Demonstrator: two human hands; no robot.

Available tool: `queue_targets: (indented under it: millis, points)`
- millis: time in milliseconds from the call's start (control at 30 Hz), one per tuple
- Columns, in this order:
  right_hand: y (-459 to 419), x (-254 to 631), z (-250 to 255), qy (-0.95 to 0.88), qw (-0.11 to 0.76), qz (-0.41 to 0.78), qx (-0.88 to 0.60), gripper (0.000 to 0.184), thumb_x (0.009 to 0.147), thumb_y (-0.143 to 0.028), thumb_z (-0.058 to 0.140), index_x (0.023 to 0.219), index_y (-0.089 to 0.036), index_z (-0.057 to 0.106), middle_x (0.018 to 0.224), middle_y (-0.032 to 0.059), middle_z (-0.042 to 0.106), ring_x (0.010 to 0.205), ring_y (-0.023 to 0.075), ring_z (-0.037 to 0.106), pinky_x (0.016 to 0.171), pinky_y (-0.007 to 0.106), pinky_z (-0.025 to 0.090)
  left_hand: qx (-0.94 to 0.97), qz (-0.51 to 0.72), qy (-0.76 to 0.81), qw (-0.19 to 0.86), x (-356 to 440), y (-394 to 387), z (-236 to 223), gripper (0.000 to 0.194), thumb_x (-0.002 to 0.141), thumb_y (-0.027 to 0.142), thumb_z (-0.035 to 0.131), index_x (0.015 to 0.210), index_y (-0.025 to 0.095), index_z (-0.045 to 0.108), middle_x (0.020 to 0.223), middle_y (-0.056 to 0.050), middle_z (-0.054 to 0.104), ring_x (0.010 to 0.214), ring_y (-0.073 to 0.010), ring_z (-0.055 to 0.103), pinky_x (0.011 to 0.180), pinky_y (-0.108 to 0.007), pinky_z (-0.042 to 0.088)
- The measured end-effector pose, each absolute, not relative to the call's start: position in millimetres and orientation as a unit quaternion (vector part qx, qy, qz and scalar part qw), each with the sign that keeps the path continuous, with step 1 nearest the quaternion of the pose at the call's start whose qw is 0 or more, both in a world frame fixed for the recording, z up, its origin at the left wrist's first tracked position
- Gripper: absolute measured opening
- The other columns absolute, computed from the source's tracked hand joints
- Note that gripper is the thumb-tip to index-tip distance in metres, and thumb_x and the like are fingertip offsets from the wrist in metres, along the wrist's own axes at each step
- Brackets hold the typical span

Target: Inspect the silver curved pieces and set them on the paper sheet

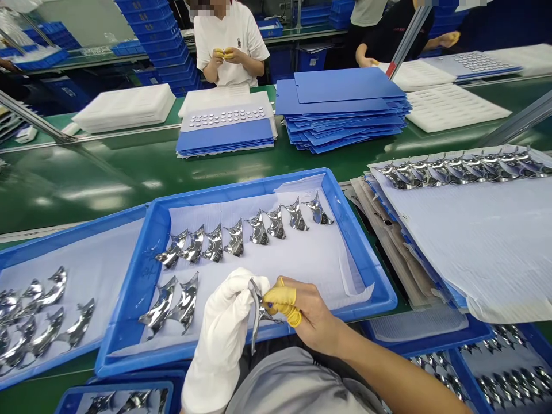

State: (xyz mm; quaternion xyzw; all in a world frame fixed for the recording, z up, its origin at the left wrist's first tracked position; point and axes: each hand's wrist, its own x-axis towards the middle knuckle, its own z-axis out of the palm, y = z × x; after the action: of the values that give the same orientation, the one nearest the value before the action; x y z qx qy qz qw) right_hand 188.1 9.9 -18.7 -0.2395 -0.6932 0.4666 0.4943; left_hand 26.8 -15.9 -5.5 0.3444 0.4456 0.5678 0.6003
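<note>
My left hand (226, 322), in a white glove, is closed on a shiny chrome part (257, 310), holding it upright just above the near edge of a blue tray (366, 253). My right hand (308, 313), with yellow finger cots on thumb and fingers, pinches the same part from the right. In the tray, on white paper, a row of several chrome parts (241, 236) runs along the back, and two more chrome parts (172, 305) lie at the front left.
A second blue tray (86, 230) with chrome parts sits at the left. A white sheet (474, 241) with a row of parts lies at the right over stacked trays. Beyond a green conveyor (129, 167) are blue sheets, white foam pads and other people working.
</note>
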Motion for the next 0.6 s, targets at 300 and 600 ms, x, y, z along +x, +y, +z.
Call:
queue_targets:
  millis: [300,600]
  points:
    - [7.5,187.3,-18.3,-0.652,0.5,0.517,-0.24,0.025,0.101,-0.023,0.043,0.09,-0.016,0.065,0.075,0.0025,0.055,0.066,0.0118,0.049,0.062,0.024,0.041,0.395,0.558,0.445,0.579,28.1,-15.2,-7.1,0.011,0.088,0.028,0.065,0.093,0.022,0.072,0.091,-0.002,0.06,0.084,-0.0157,0.06,0.077,-0.024,0.051]
    - [6.6,186.8,-18.0,-0.666,0.507,0.488,-0.25,0.029,0.102,-0.027,0.042,0.089,-0.016,0.064,0.073,0.0034,0.057,0.067,0.0129,0.049,0.062,0.025,0.042,0.389,0.563,0.453,0.572,28.1,-16.1,-9.4,0.013,0.087,0.029,0.065,0.093,0.022,0.075,0.09,-0.002,0.059,0.082,-0.0148,0.059,0.076,-0.023,0.051]
